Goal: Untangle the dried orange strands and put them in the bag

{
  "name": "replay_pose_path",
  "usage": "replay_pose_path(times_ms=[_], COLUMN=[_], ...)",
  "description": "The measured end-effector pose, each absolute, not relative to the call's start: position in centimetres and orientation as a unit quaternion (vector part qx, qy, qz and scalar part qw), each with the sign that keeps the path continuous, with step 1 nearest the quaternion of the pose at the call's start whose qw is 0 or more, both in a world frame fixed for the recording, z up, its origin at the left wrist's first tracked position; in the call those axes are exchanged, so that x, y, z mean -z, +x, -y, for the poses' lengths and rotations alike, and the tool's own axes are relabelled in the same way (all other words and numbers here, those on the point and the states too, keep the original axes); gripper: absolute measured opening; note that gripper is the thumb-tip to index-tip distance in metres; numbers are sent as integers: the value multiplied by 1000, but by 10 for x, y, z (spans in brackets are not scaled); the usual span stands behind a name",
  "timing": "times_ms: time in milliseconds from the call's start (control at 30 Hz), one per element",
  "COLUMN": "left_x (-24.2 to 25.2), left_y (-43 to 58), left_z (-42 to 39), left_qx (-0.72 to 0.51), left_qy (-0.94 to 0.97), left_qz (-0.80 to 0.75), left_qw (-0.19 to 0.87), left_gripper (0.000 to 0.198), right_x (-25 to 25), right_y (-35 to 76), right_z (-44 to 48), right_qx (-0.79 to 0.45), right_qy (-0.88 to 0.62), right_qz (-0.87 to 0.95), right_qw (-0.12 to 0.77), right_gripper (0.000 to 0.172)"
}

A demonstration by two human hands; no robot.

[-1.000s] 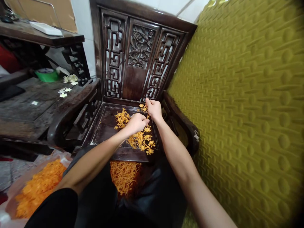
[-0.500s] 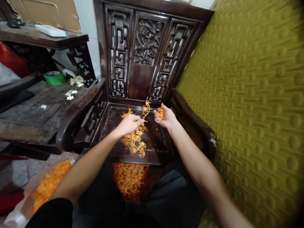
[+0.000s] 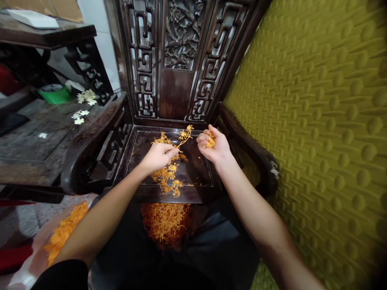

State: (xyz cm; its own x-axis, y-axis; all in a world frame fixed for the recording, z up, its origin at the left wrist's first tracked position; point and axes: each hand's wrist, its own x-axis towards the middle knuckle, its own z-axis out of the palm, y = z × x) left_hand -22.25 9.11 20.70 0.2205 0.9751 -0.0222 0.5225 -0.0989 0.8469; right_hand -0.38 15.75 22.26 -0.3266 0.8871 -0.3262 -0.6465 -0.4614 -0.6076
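My left hand (image 3: 160, 156) pinches the stem of a thin orange branching sprig (image 3: 185, 137), whose spidery heads point up and right. My right hand (image 3: 214, 144), palm up with curled fingers, holds a few small orange pieces (image 3: 210, 141); their exact kind is hard to make out. The two hands are apart, above the dark wooden chair seat (image 3: 193, 171). More orange sprigs (image 3: 166, 173) lie on the seat below and beside my left hand. Under the seat's front edge, between the legs, is a heap of stringy orange stems (image 3: 166, 221).
A carved chair back (image 3: 177, 94) rises behind the seat, with armrests either side. At right stands a bumpy yellow-green padded surface (image 3: 317, 112). Left, a wooden surface bears green tape (image 3: 56, 94) and white flowers (image 3: 86, 96). A plastic bag (image 3: 68, 225) of orange pieces sits lower left.
The head view has tilted down and shifted a little. My right hand's fingers have curled further over the orange pieces. My left hand still holds the sprig, now leaning further right.
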Motion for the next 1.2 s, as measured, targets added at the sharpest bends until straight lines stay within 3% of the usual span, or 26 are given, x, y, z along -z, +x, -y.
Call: replay_pose_path(times_ms=[200, 333, 433, 533, 600, 700, 767, 833, 1000, 1133, 1200], left_x=[-205, -203, -205, -208, -212, -218, -223, -226, -226, -226, -227], left_y=[-220, -219, -218, -218, -220, -226, -230, -234, -236, -234, -234], left_z=[-87, -85, -82, -79, -77, -72, -69, -68, -70, -72, -72], left_qx=[-294, -285, -275, -263, -252, -222, -194, -174, -154, -151, -134], left_qy=[715, 755, 767, 764, 762, 776, 790, 794, 794, 798, 807], left_qz=[-541, -531, -517, -507, -505, -489, -467, -458, -476, -482, -469], left_qw=[332, 259, 262, 302, 317, 331, 348, 360, 346, 328, 333], left_gripper=[40, 44, 44, 41, 38, 33, 32, 32, 31, 32, 32], right_x=[-219, -210, -210, -214, -217, -217, -214, -210, -206, -215, -218], right_y=[-8, -12, -10, -6, -4, 3, 12, 21, 20, 10, 12], right_z=[-153, -155, -159, -161, -163, -172, -183, -189, -170, -155, -159], right_qx=[-793, -693, -652, -700, -674, -551, -471, -443, -538, -520, -493], right_qy=[-340, -422, -428, -402, -400, -421, -454, -471, -390, -340, -330], right_qz=[164, 258, 341, 421, 496, 553, 504, 463, 602, 733, 764], right_qw=[478, 524, 525, 413, 373, 462, 564, 606, 442, 276, 254], right_gripper=[26, 9, 26, 55, 57, 51, 49, 46, 42, 42, 40])
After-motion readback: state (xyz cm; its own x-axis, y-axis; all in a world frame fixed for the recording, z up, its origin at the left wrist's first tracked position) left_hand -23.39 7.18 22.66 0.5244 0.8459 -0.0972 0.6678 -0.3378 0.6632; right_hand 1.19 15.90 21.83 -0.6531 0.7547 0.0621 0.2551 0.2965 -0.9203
